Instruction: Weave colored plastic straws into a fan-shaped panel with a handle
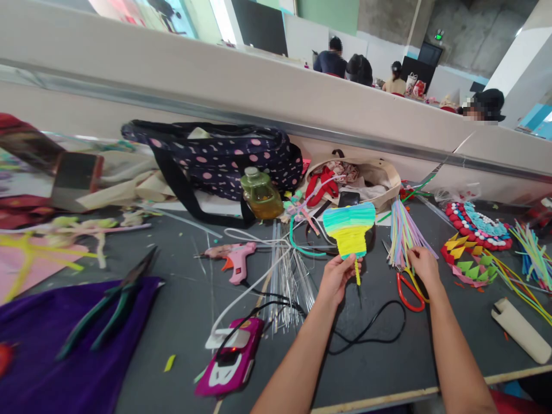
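My left hand (pixel 337 278) is closed on a flat piece made of pipe cleaners (pixel 351 227), turquoise at its wide top and yellow below. A yellow stem pokes down from it under my fingers. To the right, my right hand (pixel 423 267) pinches at the lower ends of a bundle of pastel pipe cleaners (pixel 402 230); how many strands it grips is hidden. Just beneath that hand, scissors (pixel 410 294) with red and yellow handles lie on the dark table, their blades partly covered by the bundle.
Left of my hands lie a pink glue gun (pixel 236 260), clear sticks and wires (pixel 291 287), a magenta power strip (pixel 233 359) and pliers (pixel 114 305) on purple cloth (pixel 52 362). Behind stand a dark patterned bag (pixel 207 161) and a bottle (pixel 261 195). A black cord (pixel 375 322) loops in front.
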{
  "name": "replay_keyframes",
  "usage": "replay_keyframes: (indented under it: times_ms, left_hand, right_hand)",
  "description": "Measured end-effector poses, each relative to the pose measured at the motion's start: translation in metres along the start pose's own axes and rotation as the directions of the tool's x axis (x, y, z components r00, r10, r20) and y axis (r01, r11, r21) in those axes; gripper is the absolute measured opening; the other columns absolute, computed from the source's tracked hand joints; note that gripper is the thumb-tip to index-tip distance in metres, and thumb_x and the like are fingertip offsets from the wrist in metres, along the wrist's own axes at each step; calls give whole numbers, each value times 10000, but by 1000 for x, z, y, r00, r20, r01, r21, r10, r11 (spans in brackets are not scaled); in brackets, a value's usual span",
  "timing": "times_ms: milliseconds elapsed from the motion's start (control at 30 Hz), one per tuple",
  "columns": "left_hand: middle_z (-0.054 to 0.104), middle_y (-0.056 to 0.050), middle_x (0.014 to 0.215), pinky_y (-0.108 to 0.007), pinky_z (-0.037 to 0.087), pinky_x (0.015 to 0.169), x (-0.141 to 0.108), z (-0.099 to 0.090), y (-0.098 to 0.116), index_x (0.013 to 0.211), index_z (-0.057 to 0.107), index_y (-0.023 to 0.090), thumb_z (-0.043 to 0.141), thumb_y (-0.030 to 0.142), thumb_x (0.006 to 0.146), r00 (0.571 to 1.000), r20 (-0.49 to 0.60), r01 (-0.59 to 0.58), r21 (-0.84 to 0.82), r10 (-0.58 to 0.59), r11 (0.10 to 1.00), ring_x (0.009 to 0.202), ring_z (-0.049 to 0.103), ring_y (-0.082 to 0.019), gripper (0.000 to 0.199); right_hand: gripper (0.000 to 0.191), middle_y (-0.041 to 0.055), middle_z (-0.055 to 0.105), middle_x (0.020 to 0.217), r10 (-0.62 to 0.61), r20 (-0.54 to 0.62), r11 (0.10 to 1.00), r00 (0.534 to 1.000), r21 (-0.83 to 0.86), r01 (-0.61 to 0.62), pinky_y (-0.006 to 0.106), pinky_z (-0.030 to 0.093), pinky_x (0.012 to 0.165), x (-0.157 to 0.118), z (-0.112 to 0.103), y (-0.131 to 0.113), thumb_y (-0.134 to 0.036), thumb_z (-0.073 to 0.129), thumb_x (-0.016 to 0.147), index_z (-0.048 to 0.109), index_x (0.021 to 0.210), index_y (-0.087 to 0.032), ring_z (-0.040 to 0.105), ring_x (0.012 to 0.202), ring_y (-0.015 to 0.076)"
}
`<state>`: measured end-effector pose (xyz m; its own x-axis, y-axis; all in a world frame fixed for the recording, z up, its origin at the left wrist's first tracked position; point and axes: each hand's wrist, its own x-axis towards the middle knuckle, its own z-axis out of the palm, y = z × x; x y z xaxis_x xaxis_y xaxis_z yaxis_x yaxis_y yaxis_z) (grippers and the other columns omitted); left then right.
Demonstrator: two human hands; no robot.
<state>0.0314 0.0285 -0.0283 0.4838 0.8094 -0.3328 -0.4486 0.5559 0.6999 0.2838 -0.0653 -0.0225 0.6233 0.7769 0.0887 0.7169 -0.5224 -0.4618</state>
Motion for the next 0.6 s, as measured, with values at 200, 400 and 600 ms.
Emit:
replay_keyframes:
  times_ms: [200,400,600]
  left_hand:
    - [733,-76,738,-201,508,570,0,0,0,807,716,97,884,342,542,1000,-1,-4,1,4,1000,586,637,-107,398]
    - [731,-79,740,-196,487,540,-1,1,0,800,719,99,885,356,530,1000,3,-17,-10,17,1000,579,632,-108,408]
    - [722,-75,736,-205,477,542,-1,1,0,786,717,99,882,356,536,999,16,-27,-27,27,999,575,624,-109,394]
  right_hand:
    - [179,48,649,711,82,-33,996,996,20,-81,258,314,596,-2,3,-4,-331,600,774,661,665,-202,579,687,185]
    - [189,11,548,557,121,-22,966,992,232,-113,261,320,560,-7,-7,4,-335,602,708,587,577,-199,523,595,173]
    - [350,-22,548,562,100,124,830,987,537,-151,224,280,414,-37,-20,8,-484,591,719,646,859,-168,401,432,102]
